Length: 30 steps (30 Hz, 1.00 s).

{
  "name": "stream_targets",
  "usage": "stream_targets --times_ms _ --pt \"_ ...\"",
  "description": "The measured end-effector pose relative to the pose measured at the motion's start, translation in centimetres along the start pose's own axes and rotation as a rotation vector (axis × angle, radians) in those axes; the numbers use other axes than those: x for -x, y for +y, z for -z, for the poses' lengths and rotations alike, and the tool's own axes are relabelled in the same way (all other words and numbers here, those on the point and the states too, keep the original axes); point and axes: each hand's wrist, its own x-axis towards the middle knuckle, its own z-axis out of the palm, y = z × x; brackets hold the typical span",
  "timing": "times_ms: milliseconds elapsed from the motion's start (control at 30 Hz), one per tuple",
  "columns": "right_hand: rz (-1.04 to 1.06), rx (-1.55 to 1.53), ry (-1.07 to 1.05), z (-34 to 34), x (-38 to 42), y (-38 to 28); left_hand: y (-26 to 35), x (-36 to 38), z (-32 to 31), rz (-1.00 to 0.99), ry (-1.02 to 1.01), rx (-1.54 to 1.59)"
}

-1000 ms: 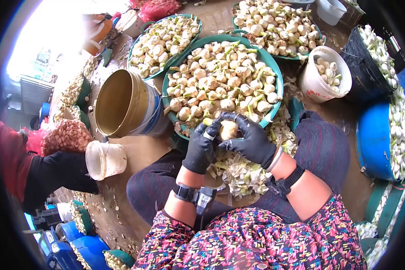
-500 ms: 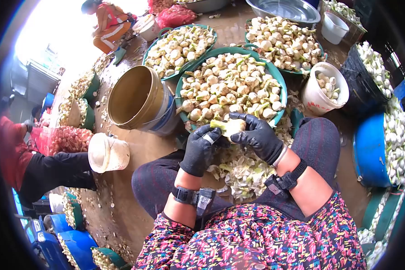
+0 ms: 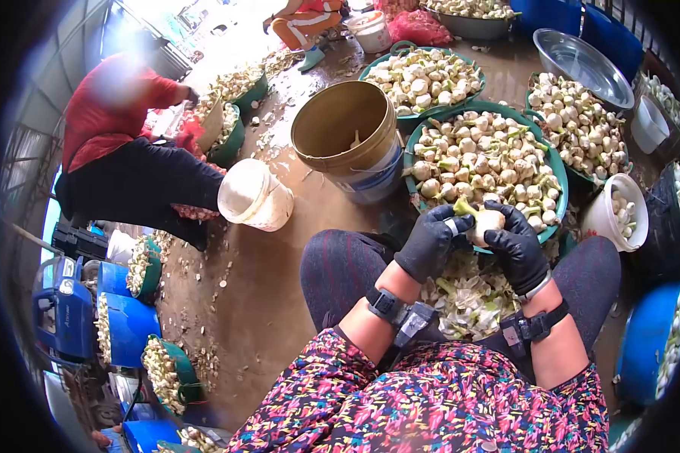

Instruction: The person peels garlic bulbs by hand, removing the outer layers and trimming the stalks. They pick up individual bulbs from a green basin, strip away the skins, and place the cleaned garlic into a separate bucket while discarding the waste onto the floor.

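Between my two gloved hands is a garlic bulb (image 3: pixel 488 225) with a short green stem. My left hand (image 3: pixel 432 243) is closed, its fingers pinching the stem side. My right hand (image 3: pixel 518 249) grips the bulb from the right. Just beyond them stands a green tub (image 3: pixel 561 181) heaped with garlic bulbs (image 3: pixel 480 155). Loose garlic skins (image 3: pixel 468 302) lie in a pile below my wrists, between my knees. Left of the tub, a tall bucket (image 3: pixel 340 162) leans with its mouth facing me, and a small pale piece (image 3: pixel 356 139) shows inside its mouth.
A white bucket (image 3: pixel 257 198) sits on the wet floor (image 3: pixel 268 287) to the left, near a person in red (image 3: pixel 109 113). More garlic tubs stand behind. At right are a white pail (image 3: pixel 618 215) of bulbs and a blue tub (image 3: pixel 646 340).
The view has swung left, so everything sits further right. The bulb has turned in my hands, its stem now pointing up and left. A pale piece now shows in the tall bucket's mouth.
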Motion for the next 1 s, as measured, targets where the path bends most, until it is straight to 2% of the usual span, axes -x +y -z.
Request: stream_targets --times_ms 67,133,200,233,267,333,367,467,500,533,600,667,700,733,800,833,867,933,1000 --pt "-0.025 -0.176 0.021 -0.6 0.9 0.1 -0.9 0.1 0.2 -0.008 -0.028 0.059" --pt "-0.019 -0.197 0.051 -1.2 1.9 -0.2 -1.6 0.3 0.5 -0.016 -0.076 0.045" --pt "-0.273 -0.717 0.111 -1.1 1.9 0.0 -2.0 0.5 0.1 -0.109 -0.057 -0.184" --pt "-0.403 -0.660 0.134 -0.7 2.2 -0.6 -2.0 0.5 -0.1 -0.176 -0.069 -0.354" --pt "-0.398 -0.660 0.131 -0.4 2.3 -0.7 -2.1 0.6 -0.2 -0.181 -0.072 -0.357" --pt "-0.487 -0.703 -0.027 0.7 2.2 -0.9 -2.3 0.5 -0.5 -0.283 -0.056 -0.530" --pt "-0.483 -0.705 -0.026 0.4 2.4 -1.3 -2.7 0.2 -0.5 -0.317 -0.057 -0.502" --pt "-0.230 -0.474 0.144 -1.5 3.2 -2.7 -2.7 -0.3 -0.9 -0.208 -0.022 -0.348" --pt "-0.113 -0.236 0.171 -1.6 3.7 -2.3 -2.8 -0.6 -1.0 -0.204 -0.020 -0.346" --pt "-0.120 -0.239 0.175 -1.4 3.7 -2.1 -3.0 -0.9 -0.9 -0.228 -0.030 -0.396" --pt "0.007 -0.078 0.207 -0.8 3.7 -1.5 -2.9 -1.1 -1.3 -0.238 -0.035 -0.445" --pt "-0.227 -0.244 0.201 0.5 3.6 -1.5 -2.7 -1.3 -1.5 -0.459 -0.043 -0.983" --pt "-0.325 -0.410 0.149 1.2 3.7 -1.7 -2.9 -1.6 -1.5 -0.531 -0.041 -0.993" --pt "-0.421 -0.574 0.096 1.6 3.9 -2.0 -3.0 -1.8 -1.5 -0.523 -0.043 -0.992" --pt "-0.401 -0.656 0.110 1.5 3.9 -2.2 -2.9 -1.8 -2.0 -0.454 -0.029 -0.989" --pt "-0.343 -0.671 0.046 1.5 3.8 -2.3 -3.0 -1.5 -2.5 -0.469 -0.051 -0.999" --pt "-0.274 -0.679 -0.006 1.6 3.7 -2.7 -4.3 -2.2 -2.3 -0.427 -0.090 -0.803" --pt "-0.197 -0.863 -0.063 3.1 3.8 -2.7 -4.0 -1.8 -3.3 -0.002 -0.032 -0.402" --pt "-0.210 -0.874 -0.034 3.8 4.3 -2.9 -3.8 -2.6 -2.5 0.056 -0.093 -0.448"
